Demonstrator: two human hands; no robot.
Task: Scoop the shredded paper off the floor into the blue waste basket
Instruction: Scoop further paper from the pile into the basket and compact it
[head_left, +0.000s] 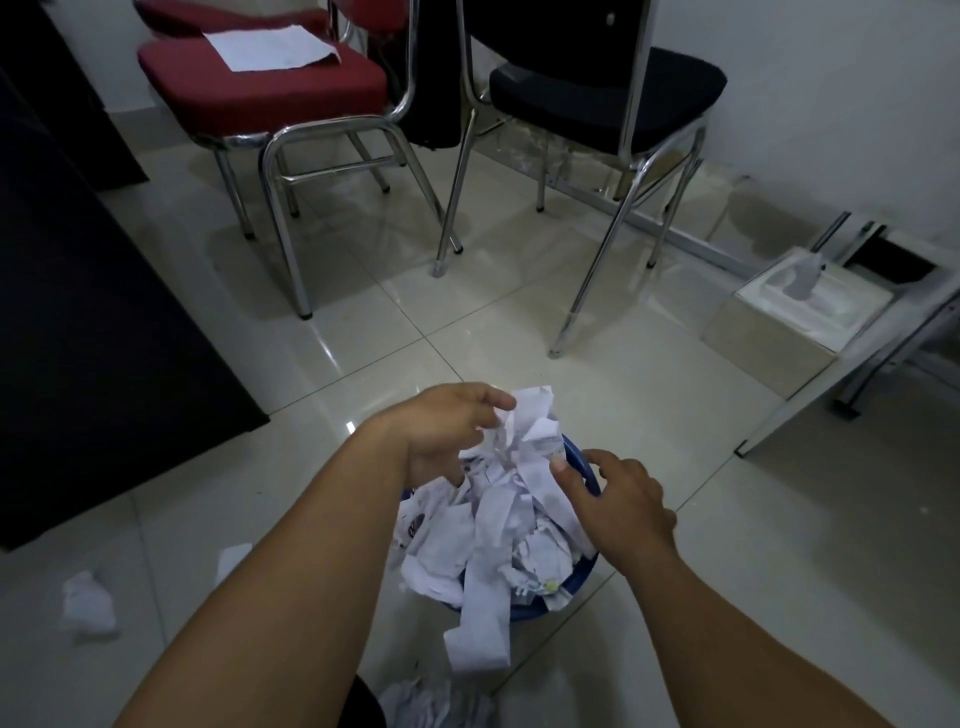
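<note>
The blue waste basket (586, 467) stands on the tiled floor in front of me, heaped with white shredded paper (498, 525) that spills over its near rim. My left hand (447, 431) is above the far left of the heap, fingers curled around a bunch of strips that sticks up. My right hand (618, 506) rests on the right side of the pile over the rim, fingers spread. One long strip (480, 623) hangs down the basket's front. More shreds (431, 701) lie on the floor below it, and a crumpled piece (85, 608) lies at the left.
A red chair (260, 78) with a white sheet on its seat and a black chair (602, 88) stand behind the basket on chrome legs. A dark cabinet (78, 312) fills the left. A white box (795, 317) and a metal frame (893, 332) sit at the right.
</note>
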